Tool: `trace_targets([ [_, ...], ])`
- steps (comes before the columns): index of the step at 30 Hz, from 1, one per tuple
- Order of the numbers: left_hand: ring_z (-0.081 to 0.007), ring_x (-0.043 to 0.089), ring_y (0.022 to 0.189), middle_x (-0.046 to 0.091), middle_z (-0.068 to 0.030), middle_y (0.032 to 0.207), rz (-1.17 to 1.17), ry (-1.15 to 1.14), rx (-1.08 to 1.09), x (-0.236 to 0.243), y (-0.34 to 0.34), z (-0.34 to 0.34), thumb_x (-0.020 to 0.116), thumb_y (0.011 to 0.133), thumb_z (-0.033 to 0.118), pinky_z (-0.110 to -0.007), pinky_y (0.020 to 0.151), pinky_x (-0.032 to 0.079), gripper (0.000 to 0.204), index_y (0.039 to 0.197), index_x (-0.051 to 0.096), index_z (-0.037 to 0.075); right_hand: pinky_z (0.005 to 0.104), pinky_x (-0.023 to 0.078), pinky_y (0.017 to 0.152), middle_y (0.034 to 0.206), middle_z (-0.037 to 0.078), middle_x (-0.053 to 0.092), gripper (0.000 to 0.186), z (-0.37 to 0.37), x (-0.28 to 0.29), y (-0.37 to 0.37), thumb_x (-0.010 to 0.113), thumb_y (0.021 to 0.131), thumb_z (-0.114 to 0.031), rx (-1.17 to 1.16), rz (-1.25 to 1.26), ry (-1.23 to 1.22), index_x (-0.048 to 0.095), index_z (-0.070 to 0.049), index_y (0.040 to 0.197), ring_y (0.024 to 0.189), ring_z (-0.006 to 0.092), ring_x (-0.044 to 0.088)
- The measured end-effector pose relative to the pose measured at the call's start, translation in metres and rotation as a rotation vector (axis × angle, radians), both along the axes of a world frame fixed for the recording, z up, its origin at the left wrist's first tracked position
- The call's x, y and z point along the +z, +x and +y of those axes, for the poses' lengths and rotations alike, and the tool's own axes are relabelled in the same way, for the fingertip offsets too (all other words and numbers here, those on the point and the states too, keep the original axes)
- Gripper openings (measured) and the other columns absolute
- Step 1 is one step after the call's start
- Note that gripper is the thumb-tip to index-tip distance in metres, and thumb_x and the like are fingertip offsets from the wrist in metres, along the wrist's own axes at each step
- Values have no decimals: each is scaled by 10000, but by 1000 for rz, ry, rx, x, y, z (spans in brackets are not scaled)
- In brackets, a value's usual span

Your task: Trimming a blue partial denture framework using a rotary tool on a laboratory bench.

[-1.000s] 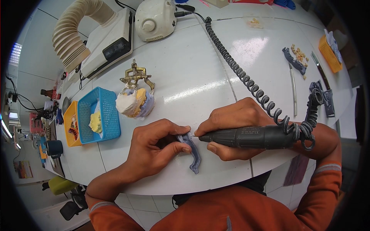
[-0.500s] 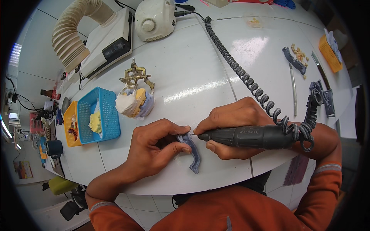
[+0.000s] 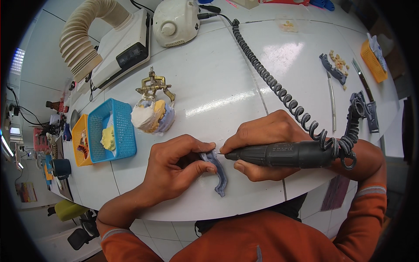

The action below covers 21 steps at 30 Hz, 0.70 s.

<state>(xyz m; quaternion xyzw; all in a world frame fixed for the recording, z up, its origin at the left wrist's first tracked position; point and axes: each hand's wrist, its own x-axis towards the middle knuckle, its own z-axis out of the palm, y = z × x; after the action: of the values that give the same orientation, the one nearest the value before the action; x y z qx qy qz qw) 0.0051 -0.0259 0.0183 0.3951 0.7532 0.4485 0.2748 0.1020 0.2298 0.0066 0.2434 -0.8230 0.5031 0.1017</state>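
Observation:
Between the thumb and fingers of my left hand (image 3: 178,162) is a curved, narrow blue-grey moulded strip (image 3: 221,178), its lower end pointing toward me. My right hand (image 3: 264,139) is wrapped around a black rotary handpiece (image 3: 279,155), held almost level. The handpiece's thin tip points left and meets, or nearly meets, the strip's upper end; contact is too small to tell. A coiled grey cord (image 3: 279,87) runs from the handpiece back to a white control unit (image 3: 176,24) with a round knob.
Left of my hands stand a brass articulator with plaster models (image 3: 152,111), a blue basket (image 3: 126,148) and a yellow basket (image 3: 82,159). A ribbed hose (image 3: 74,39) arches behind. At right lie a knife (image 3: 363,81), a metal tool (image 3: 332,107), grey strips (image 3: 334,70) and an orange basket (image 3: 371,61).
Both hands keep their grips and places. The handpiece has shifted very slightly at its tip beside the strip.

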Motion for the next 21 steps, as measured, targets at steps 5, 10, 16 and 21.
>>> trace_targets([
  [5, -123, 765, 812, 765, -102, 937, -7, 4, 4, -2, 0, -1, 858, 882, 54, -249, 684, 572, 287, 1143, 766, -20, 342, 615, 614, 815, 122, 759, 304, 0, -1, -1, 768, 777, -106, 1, 20, -3, 775, -28, 1071, 666, 252, 759],
  [10, -120, 761, 803, 762, -97, 930, -6, -5, 5, 0, 1, 0, 854, 884, 46, -249, 678, 569, 280, 1142, 767, -18, 332, 619, 619, 822, 124, 763, 300, -1, -1, -1, 765, 779, -106, -14, -4, 13, 776, -22, 1066, 670, 251, 763],
  [16, -124, 762, 800, 762, -93, 933, -7, -9, 7, -1, 0, 0, 858, 878, 48, -250, 677, 570, 284, 1143, 770, -7, 330, 626, 636, 829, 117, 768, 298, 1, -2, -2, 766, 777, -110, -4, -24, -2, 777, -25, 1063, 684, 257, 768],
  [21, -123, 761, 798, 763, -95, 936, -5, -4, 8, -1, 0, -1, 860, 876, 49, -251, 677, 570, 288, 1144, 770, -8, 332, 627, 641, 841, 120, 771, 296, 2, 1, -2, 765, 782, -112, 8, -27, 1, 777, -26, 1065, 692, 252, 771],
])
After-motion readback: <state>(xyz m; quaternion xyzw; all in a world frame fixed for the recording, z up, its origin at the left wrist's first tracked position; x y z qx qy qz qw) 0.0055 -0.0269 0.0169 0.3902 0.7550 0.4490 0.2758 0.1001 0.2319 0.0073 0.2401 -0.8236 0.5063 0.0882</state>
